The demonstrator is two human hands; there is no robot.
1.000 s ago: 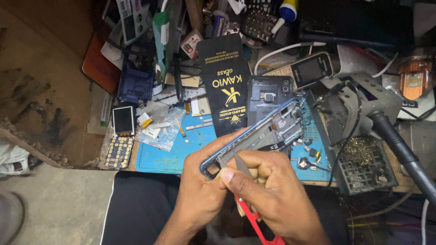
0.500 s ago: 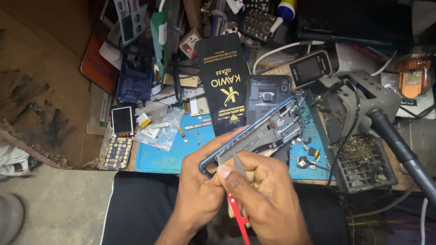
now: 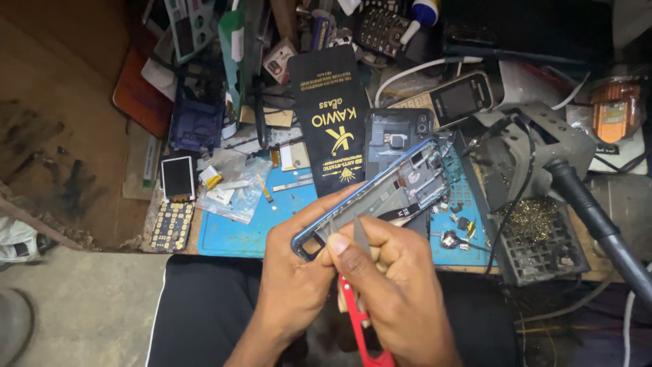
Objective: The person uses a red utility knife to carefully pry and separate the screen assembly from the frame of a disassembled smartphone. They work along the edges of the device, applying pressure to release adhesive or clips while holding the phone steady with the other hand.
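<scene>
Seen from above, a person's two bare hands work over a cluttered repair bench, just below the centre of the frame. The left hand (image 3: 295, 272) curls its fingers around the lower end of an opened phone frame (image 3: 380, 197), a slim blue-edged body with its inner parts showing. The frame's long axis runs diagonally, its lower end in the left hand at lower centre and its far end pointing toward the upper right, tilted up over a blue work mat (image 3: 238, 234). The right hand (image 3: 397, 285) has its fingers pinched tight on red-handled tweezers (image 3: 356, 309), whose grey tips rest against the frame's lower end while the red handle slants down toward the bottom edge. Compared with half a second ago, the phone frame keeps the same diagonal and the same spot, and the left hand's hold looks unchanged; the tweezers' handle has swung a little, from slanting just right of straight down to a slightly steeper line. Behind the frame, a black packet (image 3: 333, 122) lies upright on the bench, and a black tool handle (image 3: 598, 217) crosses the right side.
</scene>
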